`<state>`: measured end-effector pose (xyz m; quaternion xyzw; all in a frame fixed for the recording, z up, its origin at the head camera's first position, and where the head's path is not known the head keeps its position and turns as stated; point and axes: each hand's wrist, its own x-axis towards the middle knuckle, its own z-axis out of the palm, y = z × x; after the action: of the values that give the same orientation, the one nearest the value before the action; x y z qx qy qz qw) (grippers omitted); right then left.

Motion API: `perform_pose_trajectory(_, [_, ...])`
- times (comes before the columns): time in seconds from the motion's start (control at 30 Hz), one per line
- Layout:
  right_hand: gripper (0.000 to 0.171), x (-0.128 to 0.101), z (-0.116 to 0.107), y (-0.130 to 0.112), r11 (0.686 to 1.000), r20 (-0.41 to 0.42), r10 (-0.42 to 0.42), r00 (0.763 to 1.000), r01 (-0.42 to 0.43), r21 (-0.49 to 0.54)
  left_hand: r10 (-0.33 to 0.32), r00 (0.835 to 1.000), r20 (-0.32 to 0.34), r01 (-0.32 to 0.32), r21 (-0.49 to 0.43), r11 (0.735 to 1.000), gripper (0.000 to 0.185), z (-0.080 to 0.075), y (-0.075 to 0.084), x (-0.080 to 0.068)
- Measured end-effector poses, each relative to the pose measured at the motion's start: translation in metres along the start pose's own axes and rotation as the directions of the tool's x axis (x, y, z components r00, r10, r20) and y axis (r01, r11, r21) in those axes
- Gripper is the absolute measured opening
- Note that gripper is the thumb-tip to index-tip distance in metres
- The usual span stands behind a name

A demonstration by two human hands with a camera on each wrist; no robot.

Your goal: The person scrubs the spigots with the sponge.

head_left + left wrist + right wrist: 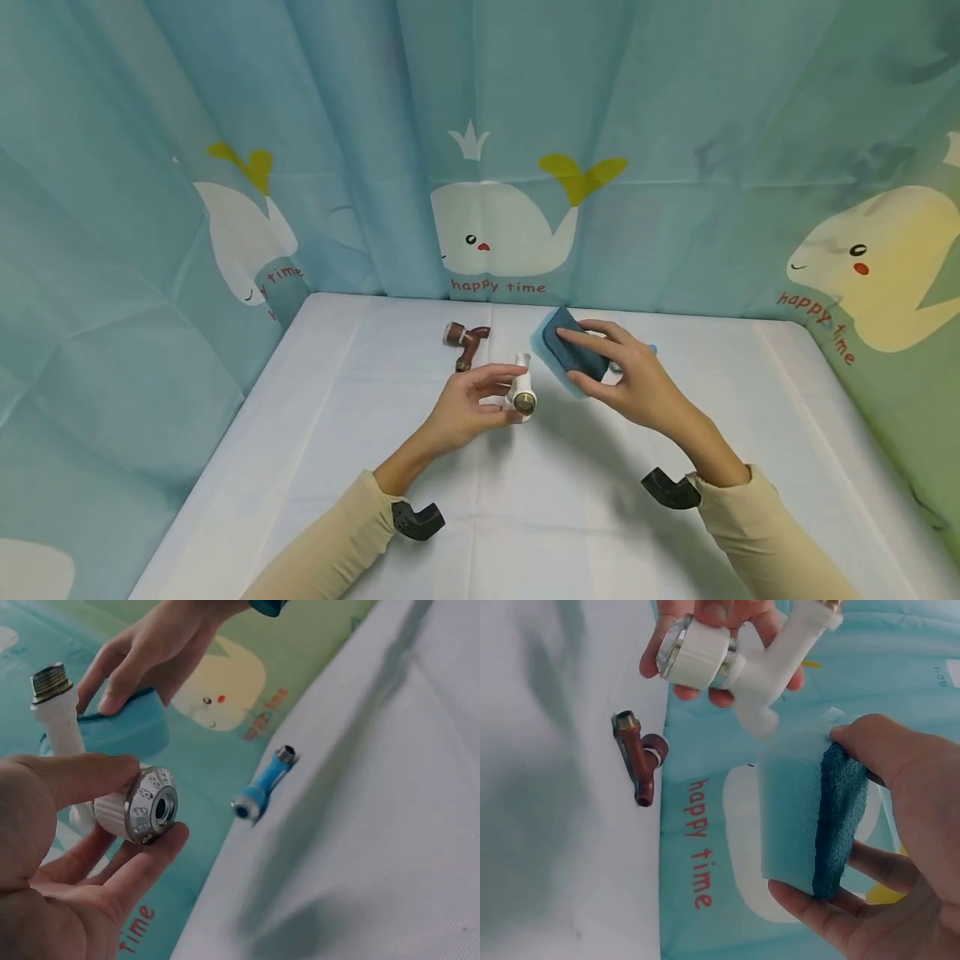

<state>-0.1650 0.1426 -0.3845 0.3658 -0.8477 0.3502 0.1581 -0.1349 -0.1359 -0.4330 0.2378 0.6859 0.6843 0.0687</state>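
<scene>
Two hands are raised just above the white table (300,467). A white tap (522,387) is pinched at its knob by the left hand (465,408), fingers curled around it; a blue sponge (573,352) is grasped between thumb and fingers of the right hand (637,383), close beside the tap. For a clean wipe, the tap should probably be kept firmly held while the sponge is pressed along its spout. Room is limited behind by the curtain (675,167); a brown tap (465,340) and a blue tap (262,791) lie near, while the near tabletop is left open.
</scene>
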Motion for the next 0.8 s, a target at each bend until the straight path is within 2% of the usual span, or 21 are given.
perform_pose_trajectory(0.17, [0.059, -0.002, -0.003, -0.01, 1.0, -0.016, -0.012, 1.0, 0.012, 0.007, -0.039, 0.996, -0.08, 0.044, 0.054, 0.998, 0.059, 0.0, -0.002, 0.002])
perform_pose_trajectory(0.3, [0.058, 0.0, -0.001, -0.022, 0.995, -0.027, -0.101, 0.995, 0.101, 0.011, -0.112, 0.984, -0.14, 0.115, 0.012, 0.993, 0.058, -0.002, 0.002, 0.006])
perform_pose_trajectory(0.47, [0.049, 0.005, 0.006, -0.028, 0.97, -0.005, -0.213, 0.977, 0.211, -0.123, -0.179, 0.976, -0.122, 0.171, -0.074, 0.982, 0.061, -0.001, 0.003, 0.01])
perform_pose_trajectory(0.57, [0.049, 0.007, 0.006, -0.026, 0.96, -0.027, -0.216, 0.976, 0.207, -0.189, -0.195, 0.973, -0.122, 0.188, -0.064, 0.98, 0.06, -0.001, 0.003, 0.011])
perform_pose_trajectory(0.67, [0.048, 0.005, 0.005, -0.025, 0.956, -0.026, -0.213, 0.977, 0.203, -0.21, -0.191, 0.973, -0.128, 0.191, -0.011, 0.982, 0.059, -0.002, 0.004, 0.012])
perform_pose_trajectory(0.8, [0.052, 0.002, 0.001, -0.018, 0.955, -0.038, -0.195, 0.98, 0.181, -0.234, -0.197, 0.975, -0.104, 0.199, 0.008, 0.98, 0.059, -0.003, 0.005, 0.014])
